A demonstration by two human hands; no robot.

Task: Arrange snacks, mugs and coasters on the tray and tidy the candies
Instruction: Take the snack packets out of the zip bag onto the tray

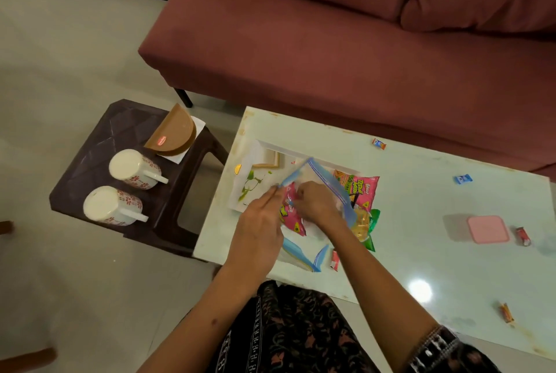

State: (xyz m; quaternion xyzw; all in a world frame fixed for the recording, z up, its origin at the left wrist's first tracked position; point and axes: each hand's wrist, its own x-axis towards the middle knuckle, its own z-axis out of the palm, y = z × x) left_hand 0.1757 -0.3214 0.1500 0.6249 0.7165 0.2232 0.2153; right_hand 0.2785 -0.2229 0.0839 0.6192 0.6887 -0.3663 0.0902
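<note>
Over the tray (249,158) on the worktop (421,207), the left hand (258,231) pinches the zip bag (319,174) rim while the right hand (316,204), fingers curled inside, grips a pink snack packet (290,216). Tugging could tear the bag or spill packets; the mugs (132,169) wait on the stool (120,131).

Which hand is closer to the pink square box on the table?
Right. The right hand works at the zip bag in the table's middle, with the pink square box farther to its right. The left hand lies beyond it, farther away.
</note>
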